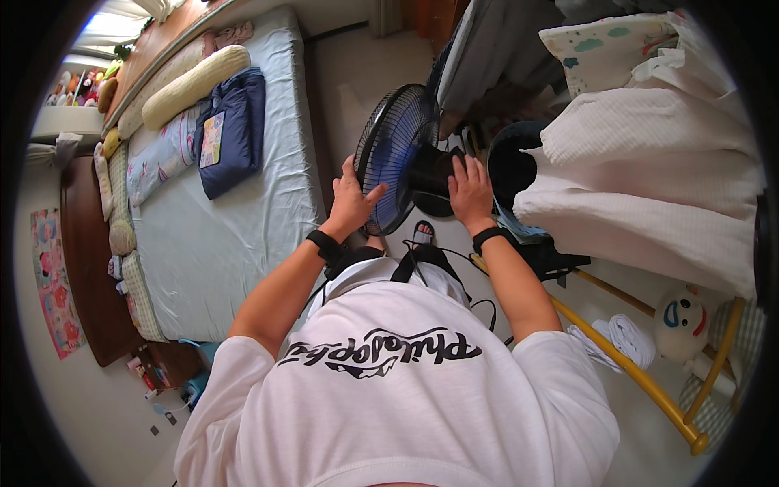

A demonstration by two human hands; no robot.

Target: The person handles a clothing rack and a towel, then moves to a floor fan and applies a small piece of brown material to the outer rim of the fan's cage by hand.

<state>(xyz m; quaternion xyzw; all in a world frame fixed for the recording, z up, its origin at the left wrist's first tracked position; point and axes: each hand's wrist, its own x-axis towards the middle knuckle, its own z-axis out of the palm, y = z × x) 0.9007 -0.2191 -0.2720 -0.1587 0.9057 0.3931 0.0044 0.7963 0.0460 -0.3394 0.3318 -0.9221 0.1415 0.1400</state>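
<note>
An electric fan with a black wire grille and blue blades stands in front of me, its black motor housing facing right. My left hand rests at the near left rim of the grille, thumb spread over the wires and fingers on the outer edge. At the right, my right hand lies on the back of the black housing, fingers stretched out. The fan's round black base shows partly below the housing. Each wrist wears a black band. A dark cable runs near my legs.
A bed with a folded navy quilt and a long bolster lies left. White cloths hang at right above a yellow wooden frame. A dark tub stands beside the fan. A plush toy sits lower right.
</note>
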